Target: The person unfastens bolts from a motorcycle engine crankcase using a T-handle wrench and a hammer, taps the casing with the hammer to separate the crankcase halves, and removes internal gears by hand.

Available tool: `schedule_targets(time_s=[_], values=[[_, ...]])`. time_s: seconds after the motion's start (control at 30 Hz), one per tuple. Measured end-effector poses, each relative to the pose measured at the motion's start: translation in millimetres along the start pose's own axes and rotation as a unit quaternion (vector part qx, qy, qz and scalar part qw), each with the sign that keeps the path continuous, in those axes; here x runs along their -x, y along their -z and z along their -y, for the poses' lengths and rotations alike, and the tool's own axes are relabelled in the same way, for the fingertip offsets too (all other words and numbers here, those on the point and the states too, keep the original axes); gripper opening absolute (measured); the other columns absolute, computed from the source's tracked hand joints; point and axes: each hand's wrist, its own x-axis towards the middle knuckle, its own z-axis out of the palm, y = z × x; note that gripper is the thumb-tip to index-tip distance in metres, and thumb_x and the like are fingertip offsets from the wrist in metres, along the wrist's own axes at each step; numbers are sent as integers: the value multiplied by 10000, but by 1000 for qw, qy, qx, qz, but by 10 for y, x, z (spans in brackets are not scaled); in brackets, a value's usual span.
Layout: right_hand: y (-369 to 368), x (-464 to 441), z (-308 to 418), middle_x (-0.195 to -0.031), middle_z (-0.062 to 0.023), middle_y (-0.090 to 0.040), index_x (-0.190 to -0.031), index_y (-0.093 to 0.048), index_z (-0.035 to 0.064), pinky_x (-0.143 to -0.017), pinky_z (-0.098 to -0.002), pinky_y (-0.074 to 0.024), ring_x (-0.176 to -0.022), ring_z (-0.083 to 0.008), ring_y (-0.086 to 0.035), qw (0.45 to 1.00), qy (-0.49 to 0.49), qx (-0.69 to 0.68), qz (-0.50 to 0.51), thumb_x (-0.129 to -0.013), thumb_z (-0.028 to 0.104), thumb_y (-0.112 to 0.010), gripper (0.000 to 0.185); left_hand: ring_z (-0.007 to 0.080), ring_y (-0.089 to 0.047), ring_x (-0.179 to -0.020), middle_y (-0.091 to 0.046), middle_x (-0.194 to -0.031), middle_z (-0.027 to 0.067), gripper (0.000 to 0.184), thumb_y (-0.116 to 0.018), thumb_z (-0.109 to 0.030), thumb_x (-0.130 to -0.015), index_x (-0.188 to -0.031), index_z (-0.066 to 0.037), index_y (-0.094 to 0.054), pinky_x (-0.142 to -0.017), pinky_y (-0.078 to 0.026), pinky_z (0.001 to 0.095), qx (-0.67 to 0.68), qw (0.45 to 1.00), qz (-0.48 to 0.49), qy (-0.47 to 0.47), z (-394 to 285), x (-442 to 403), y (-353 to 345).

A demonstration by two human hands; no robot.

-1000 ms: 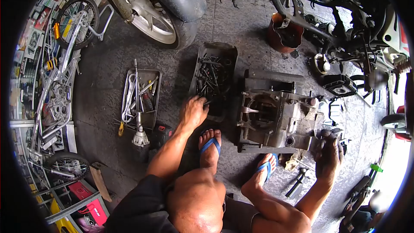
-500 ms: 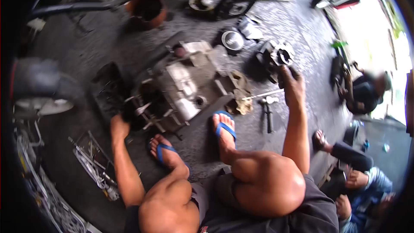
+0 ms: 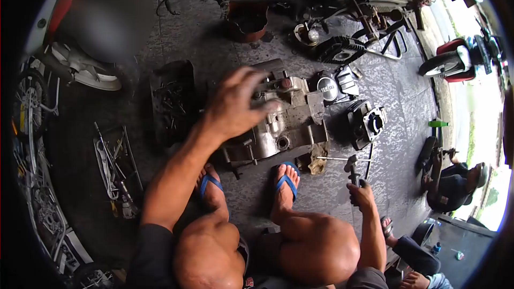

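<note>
Hammer [image 3: 353,175] is being gripped at the near right, head pointing far; whether the floor is being touched cannot be told. It is being judged head-heavy, rigid and hard to break, best grasped low on the handle, with some slip being expected if oily. A greyish head and a dark handle are being shown. By the right hand [image 3: 365,195], fingers are being wrapped round that handle. Engine case [image 3: 289,115] is sitting mid-scene, just beyond the sandalled feet [image 3: 285,184]; it is being judged heavy, stiff and probably greasy, best taken two-handed by opposite lower edges, not by the thin studs. Dull silver, dark-stained metal is being shown, with a round hole on the near side. Its left part is being covered by the left hand [image 3: 233,107], blurred, fingers spread and nothing being grasped; contact cannot be told. Near right of the case, a crumpled brown piece [image 3: 316,163] is lying; farther right, a finned cylinder [image 3: 368,124] is standing; to the left, a bolt tray [image 3: 182,69] is being seen.
</note>
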Motion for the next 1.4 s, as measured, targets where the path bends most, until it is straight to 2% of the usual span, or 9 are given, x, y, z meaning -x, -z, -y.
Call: schedule_targets(time_s=[0.13,0.37,0.67,0.83,0.97,1.1,1.17,1.3,1.4], values=[[578,692,1045,-753,-36,-610,-1124,-591,12,-478,-276,-449,-603,-129,-590,969,150,-107,164,-947,310,-657,353,380,-665,-907,-667,-987,185,496,-791,-344,-797,-1093,9,-608,-818,-546,451,-52,997,60,-17,-16,-313,-451],[506,852,2873,-679,-163,-611,-936,-634,31,-568,-407,-434,-577,-253,-584,782,496,378,4,-878,283,-699,267,380,-661,-721,-637,-774,186,445,-783,-348,-809,-925,-2,-528,-656,-539,446,-11,996,78,35,166,-272,-664],[200,690,3578,-822,-169,-689,-940,-667,71,-716,-452,-535,-797,-354,-688,591,485,640,73,-909,388,-667,319,387,-668,-711,-632,-743,201,492,-772,-403,-812,-943,2,-524,-608,-540,450,-23,997,66,41,161,-265,-620],[260,635,3675,-732,-191,-618,-922,-644,41,-621,-414,-483,-674,-349,-626,705,484,518,-18,-915,317,-666,276,404,-673,-750,-642,-798,233,561,-759,-448,-810,-1023,17,-529,-641,-555,447,-27,993,100,58,159,-276,-681],[153,815,3555,-804,-158,-681,-979,-670,71,-708,-452,-514,-780,-354,-672,659,434,597,146,-900,358,-687,298,409,-674,-779,-645,-816,239,571,-751,-463,-813,-1024,20,-534,-657,-559,446,-40,976,191,94,35,-349,-514],[211,597,3674,-786,-135,-656,-1002,-686,96,-689,-434,-523,-770,-341,-669,689,513,510,42,-937,321,-635,240,417,-675,-786,-657,-856,243,562,-760,-458,-804,-1016,16,-545,-673,-559,453,-31,992,115,51,120,-284,-670],[316,216,3541,-782,-138,-644,-1001,-682,106,-677,-427,-521,-766,-343,-668,507,653,562,40,-951,320,-620,228,413,-677,-803,-662,-837,229,543,-765,-454,-800,-998,7,-557,-680,-555,459,6,989,131,63,134,-336,-621],[81,982,3668,-917,-144,-695,-1091,-709,148,-788,-444,-529,-914,-334,-678,633,379,662,132,-949,383,-612,291,406,-677,-803,-665,-809,215,518,-765,-445,-802,-967,3,-564,-674,-548,468,-11,986,158,42,-39,-364,-519],[129,616,3582,-859,-142,-668,-938,-668,64,-704,-437,-526,-794,-336,-662,664,513,540,59,-919,298,-658,236,392,-682,-774,-672,-810,201,482,-767,-429,-802,-944,-11,-576,-671,-547,475,13,991,122,49,89,-365,-595]])
